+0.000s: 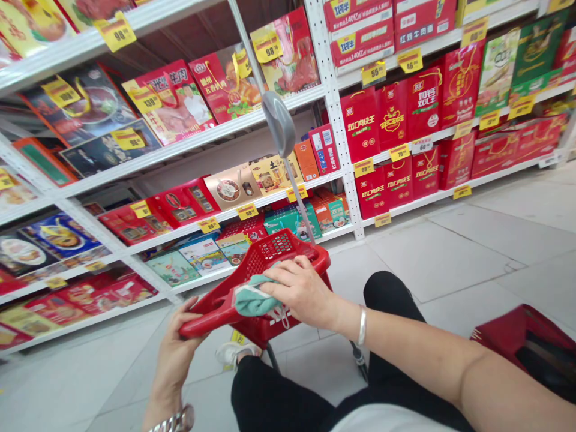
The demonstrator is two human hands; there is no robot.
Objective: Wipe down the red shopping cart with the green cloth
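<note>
From the head camera, a red plastic shopping basket [274, 282] with a lattice of small holes sits low at centre, tilted, with its smooth, rounded handle [204, 315] reaching toward lower left. The left hand [177, 354] grips that handle, fingers curled round it from beneath. The right hand [301, 294] lies over a soft, crumpled teal cloth [252, 298] wrapped on the handle, its fingers pressed together and bearing down. One smooth silver bangle [362, 325] circles the right wrist; one chunky metal link band [175, 421] circles the left.

A thin metal pole [297, 198] rises from the basket to a grey, oval plastic cap [279, 123]. A second red basket [526, 339] sits at lower right, partly cut off by the frame. Behind, white metal shelves with a perforated upright [335, 102] hold many glossy cardboard gift boxes [360, 123], mostly red, each row marked with yellow price tags [114, 33]. Pale grey floor tiles [450, 258] spread across the right — and black trousers [270, 402] fill the bottom.
</note>
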